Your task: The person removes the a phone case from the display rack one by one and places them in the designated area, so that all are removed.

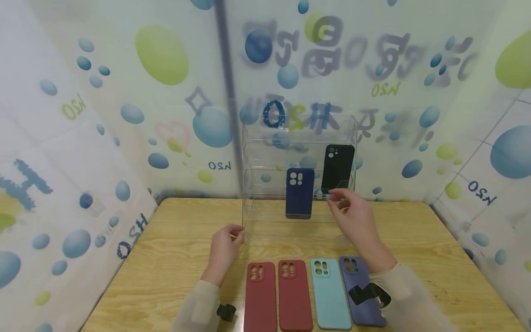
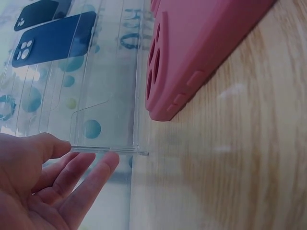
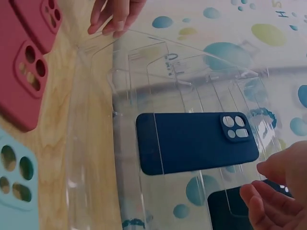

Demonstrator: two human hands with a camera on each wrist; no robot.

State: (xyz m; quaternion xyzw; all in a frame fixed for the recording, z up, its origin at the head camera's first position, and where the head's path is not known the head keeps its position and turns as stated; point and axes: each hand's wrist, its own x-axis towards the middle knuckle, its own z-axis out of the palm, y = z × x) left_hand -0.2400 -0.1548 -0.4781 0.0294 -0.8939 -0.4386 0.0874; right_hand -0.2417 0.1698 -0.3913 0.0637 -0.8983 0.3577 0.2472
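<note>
Standing at the back of the wooden table (image 1: 415, 240), a clear acrylic display rack (image 1: 265, 152) rises in stepped tiers against the bubble-patterned backdrop (image 1: 162, 55). It holds two phone cases upright: a dark blue case (image 1: 299, 192) on a lower tier and a black case (image 1: 338, 167) one tier up, to its right. The left hand (image 1: 224, 249) touches the rack's lower left front corner; the left wrist view shows its fingers (image 2: 91, 175) nearly straight, with the thumb and fingertips meeting the clear edge. The right hand (image 1: 352, 216) is raised at the rack's right side, just below the black case, its fingers loosely curled at the edge of a shelf lip (whether they actually pinch the plastic is hard to tell, since the clear material nearly vanishes there). On the table in front of the rack, four more cases lie flat in a row, camera holes away from the person: a dark red case (image 1: 260, 295), a second red case (image 1: 294, 295), a light blue case (image 1: 329, 295) and a purple case (image 1: 361, 288), the last partly covered by the right wrist.
</note>
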